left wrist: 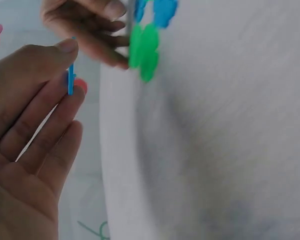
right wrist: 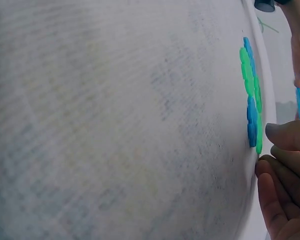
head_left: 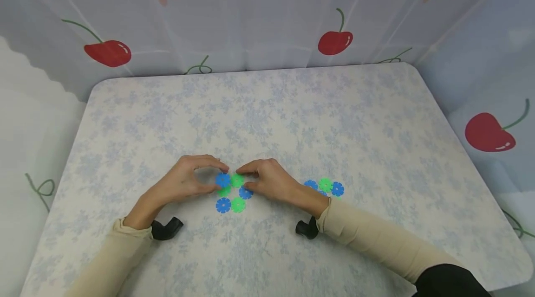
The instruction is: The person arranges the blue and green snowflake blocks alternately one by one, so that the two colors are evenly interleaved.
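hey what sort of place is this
Probably a small indoor workspace, perhaps a home craft corner: a floral-patterned tabletop, cherry-printed fabric hangings around it, and small blue and green discs.

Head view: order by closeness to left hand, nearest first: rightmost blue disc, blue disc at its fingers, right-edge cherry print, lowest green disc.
From the left hand:
1. Blue disc at its fingers: pinched.
2. Lowest green disc: below, slightly right.
3. Rightmost blue disc: beyond the right hand.
4. Cherry print: far right, past the table.
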### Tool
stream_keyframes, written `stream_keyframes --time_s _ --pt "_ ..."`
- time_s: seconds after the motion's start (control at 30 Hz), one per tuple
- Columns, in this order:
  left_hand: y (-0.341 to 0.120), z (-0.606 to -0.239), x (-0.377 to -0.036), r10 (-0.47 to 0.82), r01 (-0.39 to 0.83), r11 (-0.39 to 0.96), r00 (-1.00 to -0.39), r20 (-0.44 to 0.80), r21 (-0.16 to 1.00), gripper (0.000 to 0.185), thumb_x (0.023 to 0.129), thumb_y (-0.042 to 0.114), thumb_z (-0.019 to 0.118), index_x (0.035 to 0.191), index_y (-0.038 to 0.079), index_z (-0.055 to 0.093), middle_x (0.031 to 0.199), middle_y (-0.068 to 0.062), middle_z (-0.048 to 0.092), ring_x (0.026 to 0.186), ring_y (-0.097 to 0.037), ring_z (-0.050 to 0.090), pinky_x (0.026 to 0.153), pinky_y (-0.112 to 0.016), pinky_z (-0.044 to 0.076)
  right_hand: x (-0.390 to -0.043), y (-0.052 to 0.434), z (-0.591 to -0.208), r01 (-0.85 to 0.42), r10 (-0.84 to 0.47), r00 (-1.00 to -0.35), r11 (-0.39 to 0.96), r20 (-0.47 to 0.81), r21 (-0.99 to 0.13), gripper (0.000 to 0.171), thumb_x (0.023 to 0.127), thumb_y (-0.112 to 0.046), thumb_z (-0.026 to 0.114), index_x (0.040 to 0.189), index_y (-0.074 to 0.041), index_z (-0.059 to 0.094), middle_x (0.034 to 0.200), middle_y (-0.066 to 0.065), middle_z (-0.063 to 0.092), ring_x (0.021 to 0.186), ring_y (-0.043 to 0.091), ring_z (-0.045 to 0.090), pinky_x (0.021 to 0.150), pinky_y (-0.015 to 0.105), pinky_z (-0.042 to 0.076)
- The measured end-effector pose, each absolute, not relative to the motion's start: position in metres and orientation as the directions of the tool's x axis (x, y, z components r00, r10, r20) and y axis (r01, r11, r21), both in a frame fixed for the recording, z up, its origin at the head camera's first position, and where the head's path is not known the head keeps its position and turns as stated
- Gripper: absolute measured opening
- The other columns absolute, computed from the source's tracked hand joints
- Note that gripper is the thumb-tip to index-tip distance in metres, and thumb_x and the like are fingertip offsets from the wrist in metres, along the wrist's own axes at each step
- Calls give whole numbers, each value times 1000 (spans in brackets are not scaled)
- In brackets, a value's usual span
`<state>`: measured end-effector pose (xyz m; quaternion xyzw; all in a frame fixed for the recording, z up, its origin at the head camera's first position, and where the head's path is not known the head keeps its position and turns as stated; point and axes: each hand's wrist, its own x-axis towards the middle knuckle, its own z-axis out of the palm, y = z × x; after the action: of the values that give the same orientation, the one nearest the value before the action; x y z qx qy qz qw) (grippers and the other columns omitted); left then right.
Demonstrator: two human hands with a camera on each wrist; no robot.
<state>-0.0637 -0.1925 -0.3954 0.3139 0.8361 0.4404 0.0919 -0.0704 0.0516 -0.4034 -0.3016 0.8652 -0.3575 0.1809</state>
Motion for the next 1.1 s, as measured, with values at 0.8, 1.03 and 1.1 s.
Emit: stream_keyframes --time_s 0.8,1.03,1.1 --pt "-186 -399 -141 429 311 382 -894 131 870 37 72 18 76 106 10 66 104 -3 66 99 -17 60 90 -42 46 -55 30 -403 -481 -624 -780 648 -49 -591 27 77 -15 70 105 -12 69 104 -4 67 101 11 59 84 24 48" --pt "-173 -385 -147 404 275 356 -907 118 893 37 73 4 73 108 -2 62 107 -17 63 102 -30 59 92 -47 43 -54 27 -399 -539 -636 -772 660 -7 -523 22 78 -16 70 100 -12 70 100 -5 68 97 11 58 82 23 48" --pt "-171 -384 -150 405 279 356 -906 121 892 36 74 4 72 108 -3 62 107 -18 63 103 -32 58 93 -47 42 -54 26 -398 -546 -632 -775 673 -4 -499 22 78 -16 70 100 -13 70 100 -5 67 97 11 58 81 23 49"
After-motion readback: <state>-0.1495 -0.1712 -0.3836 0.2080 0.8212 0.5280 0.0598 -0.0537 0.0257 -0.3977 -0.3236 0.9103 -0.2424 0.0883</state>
